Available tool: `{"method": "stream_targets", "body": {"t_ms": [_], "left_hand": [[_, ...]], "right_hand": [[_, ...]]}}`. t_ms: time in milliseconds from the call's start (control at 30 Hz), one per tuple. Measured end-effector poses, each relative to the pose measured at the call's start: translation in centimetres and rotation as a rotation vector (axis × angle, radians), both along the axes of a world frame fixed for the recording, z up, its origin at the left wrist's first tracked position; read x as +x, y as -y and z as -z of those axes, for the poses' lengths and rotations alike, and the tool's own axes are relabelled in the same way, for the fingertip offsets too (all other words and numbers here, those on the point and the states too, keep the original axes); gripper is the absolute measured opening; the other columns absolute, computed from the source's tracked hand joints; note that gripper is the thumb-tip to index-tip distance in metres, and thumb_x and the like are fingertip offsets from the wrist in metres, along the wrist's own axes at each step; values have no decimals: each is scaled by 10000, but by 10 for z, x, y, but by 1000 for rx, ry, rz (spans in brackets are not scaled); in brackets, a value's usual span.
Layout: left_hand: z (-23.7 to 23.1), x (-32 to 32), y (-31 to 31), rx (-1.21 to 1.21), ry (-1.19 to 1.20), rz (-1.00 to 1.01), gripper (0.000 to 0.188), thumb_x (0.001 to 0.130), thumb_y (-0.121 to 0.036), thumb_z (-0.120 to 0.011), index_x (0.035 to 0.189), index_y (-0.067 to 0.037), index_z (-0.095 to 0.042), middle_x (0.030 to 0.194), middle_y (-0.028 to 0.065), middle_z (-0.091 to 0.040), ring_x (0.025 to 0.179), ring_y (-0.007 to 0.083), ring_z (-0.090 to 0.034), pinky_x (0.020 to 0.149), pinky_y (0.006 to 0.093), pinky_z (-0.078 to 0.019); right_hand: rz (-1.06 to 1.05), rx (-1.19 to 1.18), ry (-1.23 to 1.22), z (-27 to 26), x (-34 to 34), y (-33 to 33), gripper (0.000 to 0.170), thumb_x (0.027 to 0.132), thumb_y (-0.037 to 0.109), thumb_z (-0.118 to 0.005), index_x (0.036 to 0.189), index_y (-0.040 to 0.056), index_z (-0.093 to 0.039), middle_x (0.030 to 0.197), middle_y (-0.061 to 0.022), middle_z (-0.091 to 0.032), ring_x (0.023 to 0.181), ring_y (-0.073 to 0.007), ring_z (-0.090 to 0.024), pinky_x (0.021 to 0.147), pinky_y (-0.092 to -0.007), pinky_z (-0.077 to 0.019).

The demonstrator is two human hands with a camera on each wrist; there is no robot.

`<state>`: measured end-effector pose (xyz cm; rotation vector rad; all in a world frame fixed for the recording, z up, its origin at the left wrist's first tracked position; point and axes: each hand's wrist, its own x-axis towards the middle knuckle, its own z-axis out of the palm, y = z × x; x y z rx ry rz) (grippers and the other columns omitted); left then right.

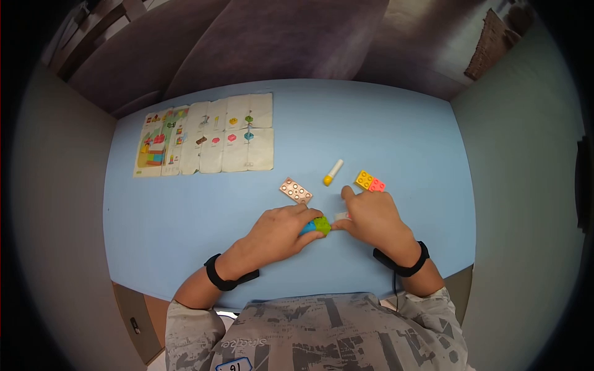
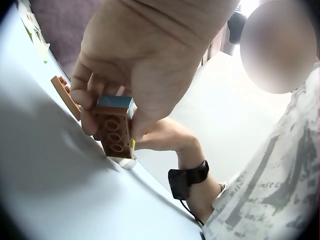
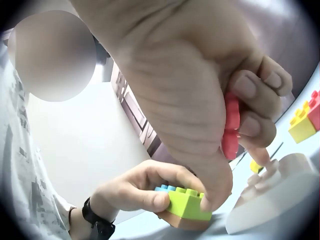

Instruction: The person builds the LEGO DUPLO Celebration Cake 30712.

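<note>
My left hand (image 1: 275, 232) grips a small stack of toy building bricks. On it sit a green brick (image 3: 190, 204) and a blue brick (image 2: 115, 102), both on top of a brown plate (image 2: 115, 134) whose hollow underside shows in the left wrist view. My right hand (image 1: 374, 219) holds a red piece with a wavy edge (image 3: 231, 125) between curled fingers and palm, while its thumb tip is at the green brick's side. Below the right fingers lies a whitish, translucent studded piece (image 3: 275, 192), with the index finger reaching down to its studs.
Another brown studded plate (image 1: 296, 190) lies just beyond the left hand. Farther out are a white stick with a yellow end (image 1: 333, 172) and a yellow brick (image 1: 364, 179) against a pink one (image 1: 377, 185). A creased picture sheet (image 1: 207, 139) lies at the table's far left.
</note>
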<state>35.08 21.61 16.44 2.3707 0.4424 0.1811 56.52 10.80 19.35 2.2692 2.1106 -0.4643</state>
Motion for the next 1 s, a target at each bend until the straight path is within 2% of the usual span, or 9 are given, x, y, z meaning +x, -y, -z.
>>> {"method": "stream_targets", "body": {"t_ms": [133, 233, 333, 533, 633, 767, 867, 1000], "left_hand": [[8, -2, 1, 18, 34, -26, 393, 968, -350, -769, 1246, -78, -710, 1053, 145, -735, 929, 356, -722, 819, 441, -586], [2, 0, -1, -5, 30, -27, 404, 943, -322, -799, 1239, -65, -700, 1063, 149, -719, 977, 360, -704, 854, 446, -577], [-2, 0, -1, -43, 63, -31, 398, 914, -274, -830, 1215, -53, -694, 1072, 142, -701, 1002, 356, -685, 873, 445, -567], [-9, 2, 0, -79, 238, -36, 428, 883, -253, -869, 1208, -39, -692, 1068, 137, -690, 977, 347, -668, 853, 431, -557], [-10, 3, 1, -112, 241, -64, 485, 889, -302, -867, 1235, -20, -677, 1066, 156, -689, 950, 341, -672, 822, 426, -558], [-18, -2, -1, -133, 242, -122, 552, 889, -317, -870, 1295, -10, -657, 1083, 179, -706, 896, 323, -703, 778, 399, -581], [-26, -4, -3, -277, 160, -89, 578, 897, -284, -868, 1345, -5, -632, 1110, 178, -722, 881, 293, -736, 756, 377, -607], [-13, -6, -2, -534, 281, -65, 534, 936, -210, -839, 1368, 2, -607, 1090, 163, -742, 919, 244, -766, 799, 360, -636]], "right_hand": [[-76, -87, 49, 8, 10, 8, 540, 777, 430, -915, 1020, 39, -633, 739, -134, -722, 711, -332, -740, 625, -444, -551], [-104, -61, 80, 15, 10, 8, 498, 802, 410, -902, 1026, 40, -654, 751, -134, -727, 720, -326, -741, 631, -441, -552], [-50, -78, 15, 0, 11, 5, 450, 846, 396, -869, 1042, 38, -681, 739, -138, -719, 696, -329, -729, 622, -438, -545], [-107, 215, -261, -30, 3, 5, 467, 911, 412, -810, 1096, 2, -685, 660, -144, -685, 591, -326, -696, 563, -426, -527], [-96, 313, -258, -25, -5, 5, 480, 920, 433, -802, 1110, 8, -684, 640, -140, -678, 556, -327, -676, 543, -422, -508], [-151, 275, -326, -32, 1, 6, 487, 930, 463, -790, 1112, 25, -684, 627, -134, -670, 537, -326, -662, 530, -414, -487], [-178, 284, -333, -33, 0, 7, 480, 936, 473, -782, 1114, 37, -686, 619, -134, -660, 535, -329, -657, 527, -411, -482], [-206, 288, -351, -30, 2, 6, 460, 941, 462, -778, 1107, 43, -685, 611, -133, -648, 538, -337, -654, 528, -415, -485]]}}
